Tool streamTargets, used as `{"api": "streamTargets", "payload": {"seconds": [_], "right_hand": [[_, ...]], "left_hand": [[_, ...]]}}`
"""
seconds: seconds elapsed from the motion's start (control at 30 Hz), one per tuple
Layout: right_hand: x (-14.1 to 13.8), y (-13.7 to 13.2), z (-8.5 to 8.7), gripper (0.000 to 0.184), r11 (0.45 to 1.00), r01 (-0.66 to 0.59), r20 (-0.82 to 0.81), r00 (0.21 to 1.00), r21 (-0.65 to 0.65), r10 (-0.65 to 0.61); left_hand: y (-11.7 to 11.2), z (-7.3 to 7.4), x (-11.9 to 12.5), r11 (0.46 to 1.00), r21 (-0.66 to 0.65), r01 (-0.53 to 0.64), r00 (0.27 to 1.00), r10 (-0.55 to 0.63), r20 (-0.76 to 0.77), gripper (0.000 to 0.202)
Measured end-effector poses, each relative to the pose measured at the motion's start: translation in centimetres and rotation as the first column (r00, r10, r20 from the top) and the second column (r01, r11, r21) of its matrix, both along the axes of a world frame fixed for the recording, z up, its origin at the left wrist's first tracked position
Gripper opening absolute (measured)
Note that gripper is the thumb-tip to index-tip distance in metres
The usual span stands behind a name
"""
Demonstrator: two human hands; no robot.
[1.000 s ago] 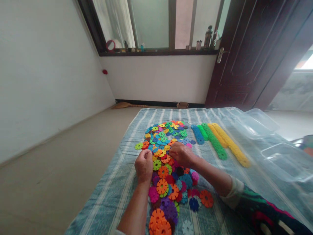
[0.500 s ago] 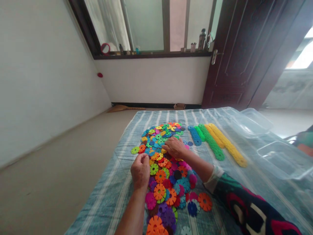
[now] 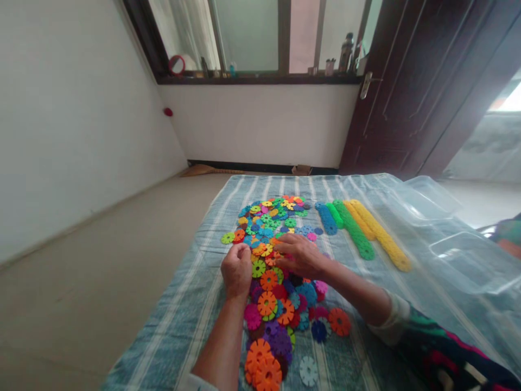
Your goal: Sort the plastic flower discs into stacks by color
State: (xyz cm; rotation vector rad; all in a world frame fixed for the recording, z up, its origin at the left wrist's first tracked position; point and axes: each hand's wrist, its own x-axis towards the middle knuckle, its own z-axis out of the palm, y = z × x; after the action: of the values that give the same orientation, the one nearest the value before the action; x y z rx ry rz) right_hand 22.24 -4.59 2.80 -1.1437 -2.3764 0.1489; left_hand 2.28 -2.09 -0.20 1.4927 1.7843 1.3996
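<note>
A large spread of flat plastic snowflake discs (image 3: 268,217) in many colours lies on a striped blue cloth (image 3: 183,304). My left hand (image 3: 236,270) sits over the pile's left side, its fingers curled down and hidden, so any held disc cannot be seen. My right hand (image 3: 299,256) lies palm down with its fingers stretched left onto the discs. To the right lie long linked strips of discs: a blue strip (image 3: 326,219), a green strip (image 3: 354,232) and a yellow strip (image 3: 380,239).
Two clear plastic boxes, a far box (image 3: 425,201) and a near box (image 3: 468,260), stand on the cloth's right side. Beyond the cloth are a tiled floor (image 3: 101,260), a white wall (image 3: 260,125), a dark door (image 3: 407,92) and a straw broom (image 3: 203,171).
My left hand has shifted up and forward over the pile since half a second ago. My right hand has slid slightly toward me, its fingers reaching left.
</note>
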Motion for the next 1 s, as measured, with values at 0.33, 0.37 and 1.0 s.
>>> {"api": "streamTargets", "payload": {"seconds": [0.33, 0.37, 1.0], "right_hand": [[2.8, 2.2, -1.6, 0.021, 0.995, 0.093, 0.120, 0.989, -0.040, -0.088], [2.6, 2.7, -1.6, 0.022, 0.992, 0.116, 0.142, 0.984, -0.054, -0.107], [1.0, 1.8, 0.5, 0.028, 0.989, 0.147, 0.116, 0.982, 0.005, -0.147]], "left_hand": [[0.1, -0.3, 0.2, 1.000, -0.020, -0.001, 1.000, 0.002, 0.019, 0.024], [0.1, -0.3, 0.1, 1.000, -0.021, -0.001, 1.000, 0.001, 0.017, 0.024], [0.2, -0.4, 0.0, 1.000, -0.011, 0.006, 1.000, -0.006, -0.001, 0.024]]}}
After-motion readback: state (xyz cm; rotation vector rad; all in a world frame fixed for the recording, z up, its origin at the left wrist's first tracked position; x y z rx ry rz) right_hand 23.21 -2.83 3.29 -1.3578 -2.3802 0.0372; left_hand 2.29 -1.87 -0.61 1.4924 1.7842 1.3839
